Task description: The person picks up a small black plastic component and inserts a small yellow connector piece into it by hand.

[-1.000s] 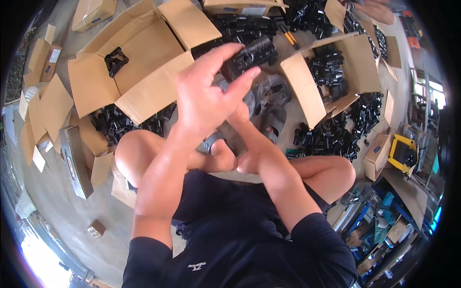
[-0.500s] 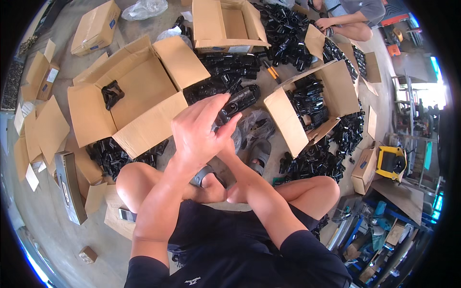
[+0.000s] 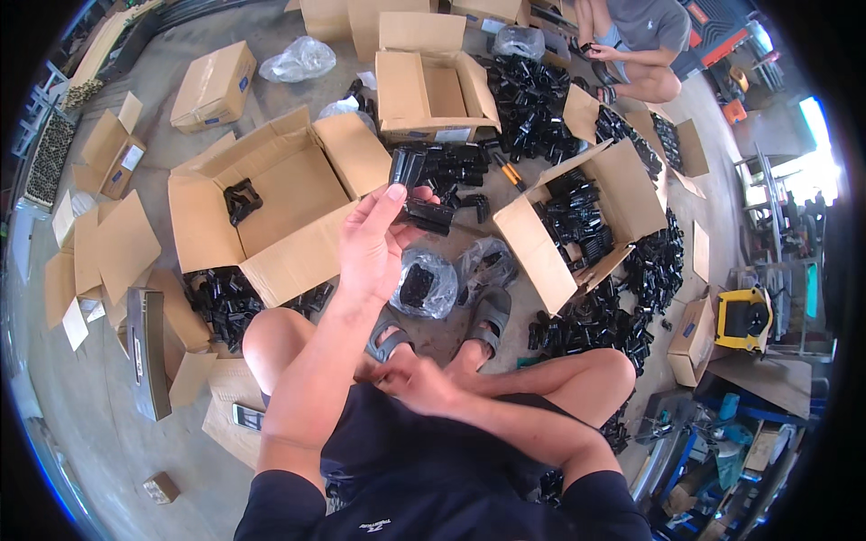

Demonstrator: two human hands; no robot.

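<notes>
The left hand [image 3: 374, 239] is raised in front of the body and clamped on a black part [image 3: 409, 169]. The thumb tip bears on the near face of the part; the other fingers lie behind it and to its right, partly hidden. The upper section of the part projects above the thumb tip, and a lower section extends to the right, beyond the fingers. Whether the two sections form one piece cannot be told. The right hand [image 3: 419, 383] is low, in front of the lap and near the feet, well apart from the part; its fingers are bent and blurred, and whether they are closed on anything cannot be told. The left carton [image 3: 293, 263] stands open beside the left hand, with one black bracket [image 3: 241, 202] lying inside. The right carton [image 3: 538, 260] is open and contains many black pieces. A clear bag [image 3: 439, 299] with dark contents lies on the floor, below the held part in the view and just beyond the sandals [image 3: 492, 320]. A heap [image 3: 460, 167] of black pieces lies beyond the left hand, near two orange-handled tools [image 3: 510, 170]. At upper right, a co-worker [image 3: 645, 36] sits beside further pieces.
</notes>
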